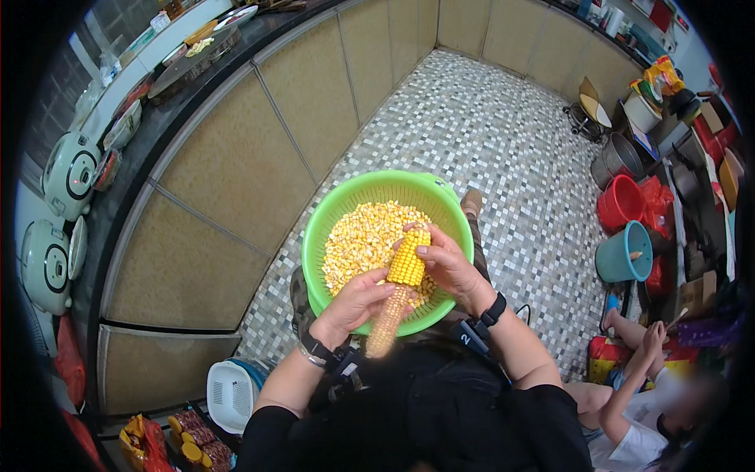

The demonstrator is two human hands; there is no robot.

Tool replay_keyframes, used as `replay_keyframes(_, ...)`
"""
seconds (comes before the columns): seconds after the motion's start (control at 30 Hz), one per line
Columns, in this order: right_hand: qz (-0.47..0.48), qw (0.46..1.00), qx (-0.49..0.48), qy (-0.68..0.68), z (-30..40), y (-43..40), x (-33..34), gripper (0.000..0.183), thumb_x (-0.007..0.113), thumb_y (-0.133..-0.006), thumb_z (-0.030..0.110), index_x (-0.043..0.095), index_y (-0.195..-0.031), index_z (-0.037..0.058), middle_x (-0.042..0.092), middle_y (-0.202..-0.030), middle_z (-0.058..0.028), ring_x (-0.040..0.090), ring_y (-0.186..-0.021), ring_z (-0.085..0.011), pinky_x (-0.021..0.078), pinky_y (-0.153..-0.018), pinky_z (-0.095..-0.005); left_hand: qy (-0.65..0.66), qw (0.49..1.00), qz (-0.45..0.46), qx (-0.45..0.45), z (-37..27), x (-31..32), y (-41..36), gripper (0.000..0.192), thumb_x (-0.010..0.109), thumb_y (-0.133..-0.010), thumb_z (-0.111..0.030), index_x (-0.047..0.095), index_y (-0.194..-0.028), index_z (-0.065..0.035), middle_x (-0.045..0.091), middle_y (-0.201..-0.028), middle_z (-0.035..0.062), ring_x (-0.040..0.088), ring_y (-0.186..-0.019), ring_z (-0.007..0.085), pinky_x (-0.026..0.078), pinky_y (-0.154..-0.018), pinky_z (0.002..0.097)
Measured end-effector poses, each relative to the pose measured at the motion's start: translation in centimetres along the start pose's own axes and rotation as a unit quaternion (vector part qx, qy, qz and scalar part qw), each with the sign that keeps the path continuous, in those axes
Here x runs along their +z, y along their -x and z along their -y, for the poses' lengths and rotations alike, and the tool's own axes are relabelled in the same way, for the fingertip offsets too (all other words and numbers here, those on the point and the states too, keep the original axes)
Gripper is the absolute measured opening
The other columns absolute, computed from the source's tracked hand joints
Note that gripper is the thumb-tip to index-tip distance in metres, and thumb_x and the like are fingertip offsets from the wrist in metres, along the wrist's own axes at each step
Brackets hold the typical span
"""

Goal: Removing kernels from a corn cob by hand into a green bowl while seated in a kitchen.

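Observation:
An ear of dried yellow corn [408, 264] is held between my two hands above a green plastic colander basin [312, 248]. Its upper part still carries tight rows of kernels, while the lower part is a bare cob [386, 330] pointing toward my body. My left hand [358, 300] grips the ear near the line where kernels meet bare cob. Around the upper kernel-covered end, my right hand [451, 259] has its thumb laid on the kernels. Loose corn kernels [365, 236] cover the bottom of the basin, which rests at my lap.
A seated person [637, 401] is at the lower right. Near there stand a blue bucket [622, 253] and a red bucket [620, 200]. Two rice cookers [71, 174] sit on the left counter. A white basket [230, 395] is at my lower left, beside jars with yellow lids [191, 451].

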State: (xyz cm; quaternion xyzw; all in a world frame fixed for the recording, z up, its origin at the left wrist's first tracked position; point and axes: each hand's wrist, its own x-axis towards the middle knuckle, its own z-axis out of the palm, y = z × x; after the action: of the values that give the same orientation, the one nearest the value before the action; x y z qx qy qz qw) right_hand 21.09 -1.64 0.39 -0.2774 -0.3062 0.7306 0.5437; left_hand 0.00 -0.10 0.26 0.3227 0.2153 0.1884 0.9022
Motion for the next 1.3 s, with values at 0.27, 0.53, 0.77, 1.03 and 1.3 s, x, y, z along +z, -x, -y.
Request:
replay_keyframes(0.27, -0.019, 0.999, -0.003, 0.027, -0.04, -0.36, 0.59, 0.051, 0.062, -0.089, 0.015, 0.039, -0.132, 0.0007, 0.053, -0.122, -0.007, 0.052, -0.112, -0.0155, 0.0423, -0.097, -0.0309, 0.012, 0.999, -0.024, 0.022, 0.15, -0.54, -0.31, 0.046, 0.048, -0.097, -0.024, 0.037, -0.131, 0.0046, 0.057, -0.117, 0.0207, 0.062, -0.104, 0.0304, 0.052, -0.091, 0.0426)
replay_keyframes(0.53, -0.008, 0.999, 0.015, 0.043, -0.01, -0.25, 0.62, 0.048, 0.061, -0.089, 0.013, 0.04, -0.13, 0.0006, 0.055, -0.12, -0.0066, 0.053, -0.111, -0.0146, 0.0423, -0.097, -0.0299, -0.054, 0.998, -0.019, -0.015, -0.27, -0.03, -0.2, 0.045, 0.047, -0.098, -0.028, 0.04, -0.131, 0.0012, 0.061, -0.113, 0.0177, 0.064, -0.1, 0.0255, 0.053, -0.086, 0.0355)
replay_keyframes(0.77, -0.001, 0.999, 0.013, 0.031, -0.07, -0.08, 0.45, 0.047, 0.06, -0.09, 0.012, 0.04, -0.131, 0.0008, 0.053, -0.123, -0.0078, 0.052, -0.113, -0.0157, 0.0416, -0.098, -0.0308, -0.043, 0.999, -0.002, -0.008, 0.03, -0.18, 0.02, 0.051, 0.053, -0.095, -0.028, 0.038, -0.134, 0.001, 0.061, -0.115, 0.015, 0.062, -0.103, 0.0222, 0.051, -0.089, 0.0332)
replay_keyframes(1.03, 0.0, 1.0, 0.013, 0.025, 0.06, -0.11, 0.45, 0.047, 0.061, -0.089, 0.012, 0.041, -0.13, 0.0, 0.053, -0.122, -0.0077, 0.052, -0.112, -0.0156, 0.0417, -0.098, -0.0308, -0.044, 0.999, -0.003, -0.017, -0.41, 0.33, 0.11, 0.055, 0.057, -0.093, -0.027, 0.037, -0.135, 0.0013, 0.06, -0.117, 0.0155, 0.061, -0.106, 0.0228, 0.049, -0.092, 0.0336)
replay_keyframes(1.3, -0.009, 1.0, 0.015, 0.024, 0.49, 0.17, 0.97, 0.053, 0.063, -0.088, 0.014, 0.038, -0.132, -0.0003, 0.052, -0.124, -0.0081, 0.052, -0.113, -0.0166, 0.0403, -0.1, -0.0316, -0.051, 0.999, 0.0, -0.01, -0.46, 0.45, 0.05, 0.057, 0.055, -0.092, -0.019, 0.029, -0.138, 0.0024, 0.057, -0.118, 0.022, 0.06, -0.107, 0.0324, 0.049, -0.094, 0.0396)
